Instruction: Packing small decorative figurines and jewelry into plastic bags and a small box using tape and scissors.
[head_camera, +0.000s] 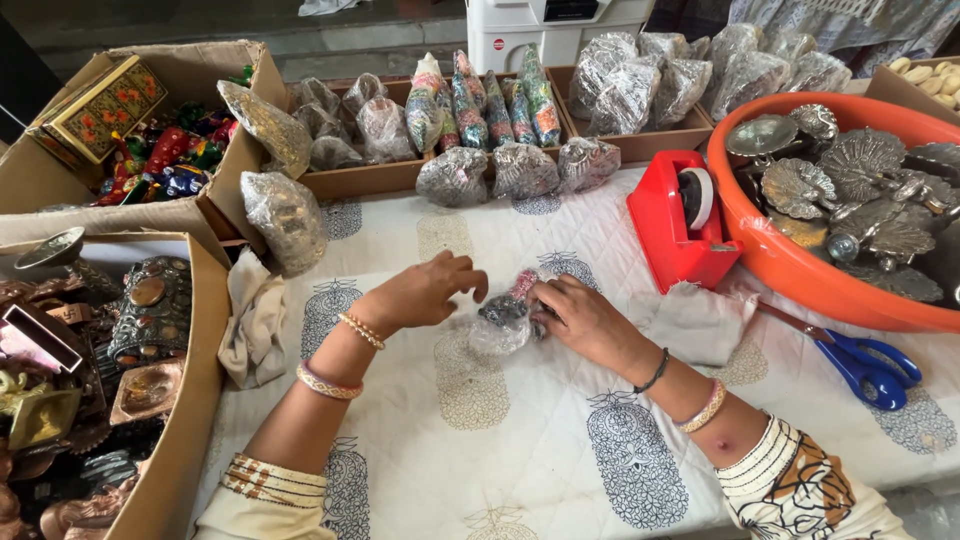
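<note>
We see a small dark ornament in clear plastic wrap (505, 318) lying on the tabletop (500, 440), near its middle, between the 2 hands. The right hand (583, 318) grips its right end with curled fingers. The left hand (425, 290) hovers just above its left side, fingers loosely bent and holding nothing, though we cannot tell if the fingertips touch the plastic. Just right of the right hand lies a grey cloth (700, 322), and beyond it stand a red tape dispenser (680, 222) and an orange tub (800, 270) of metal peacock figures. Blue-handled scissors (860, 365) rest below the tub. Wrapped bundles (520, 170) line the far edge, with cardboard boxes (190, 420) at left.
</note>
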